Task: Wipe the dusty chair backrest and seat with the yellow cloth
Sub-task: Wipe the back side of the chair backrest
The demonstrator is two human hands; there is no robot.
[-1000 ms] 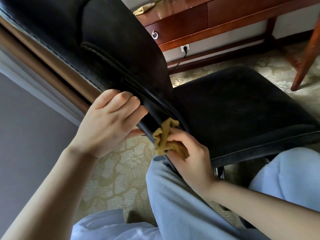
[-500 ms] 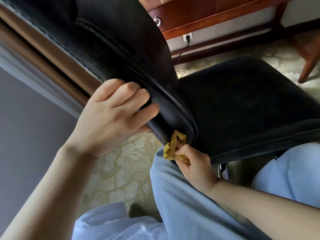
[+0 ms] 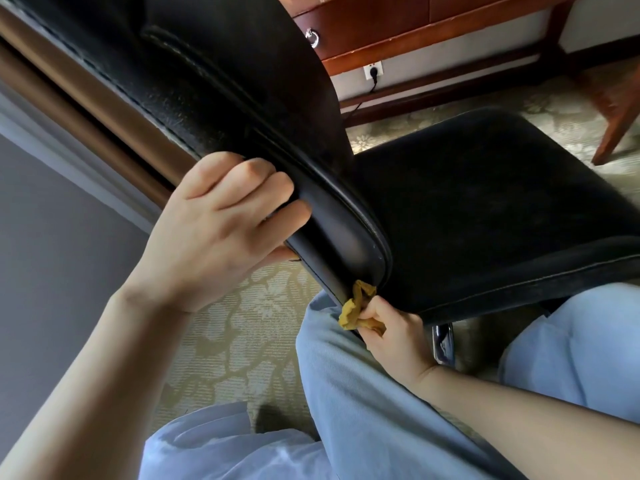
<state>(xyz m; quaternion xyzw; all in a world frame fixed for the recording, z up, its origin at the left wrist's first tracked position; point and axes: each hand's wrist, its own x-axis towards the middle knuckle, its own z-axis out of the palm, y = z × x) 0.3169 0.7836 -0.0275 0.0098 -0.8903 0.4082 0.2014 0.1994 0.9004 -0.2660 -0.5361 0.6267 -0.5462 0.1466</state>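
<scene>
Yellow cloth [image 3: 356, 306] is pinched, bunched, in the right hand [image 3: 398, 337], backrest [image 3: 242, 98] gripped by the left hand [image 3: 214, 233]; dust could be missed.

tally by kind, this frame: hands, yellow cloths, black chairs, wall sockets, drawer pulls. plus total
Hands: 2 (left hand, right hand)
Yellow cloth: 1
Black chair: 1
Wall socket: 1
Drawer pull: 1
Total: 6
</scene>
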